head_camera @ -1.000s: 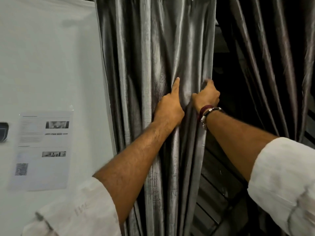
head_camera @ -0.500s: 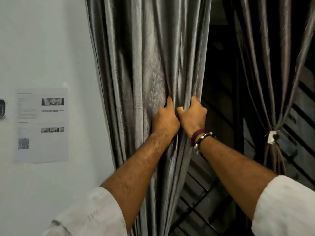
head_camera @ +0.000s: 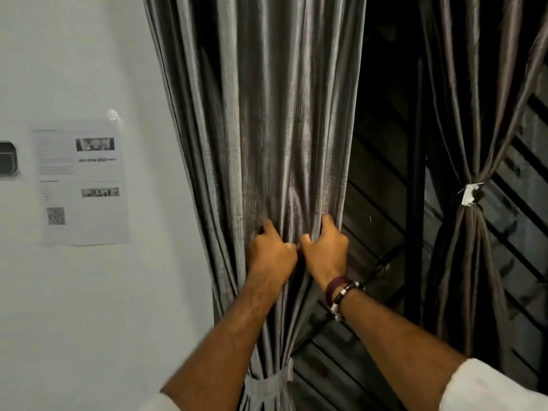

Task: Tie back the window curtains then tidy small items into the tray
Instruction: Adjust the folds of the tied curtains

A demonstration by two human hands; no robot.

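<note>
I see the left curtain [head_camera: 267, 129] hanging beside the wall [head_camera: 89, 292], bunched at mid-height. Left hand [head_camera: 271, 256] and right hand [head_camera: 324, 252] are both clenched on its folds, knuckles nearly touching. Right curtain [head_camera: 474, 129] is cinched by a white tie [head_camera: 470, 194].

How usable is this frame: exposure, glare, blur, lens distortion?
Head view: the left curtain shows a soft sheen, not blown out; the window behind is nearly black, detail lost; the wall notice is too soft to read; the left hand and right hand are fairly sharp; curtain edges bow from the wide-angle lens.
</note>
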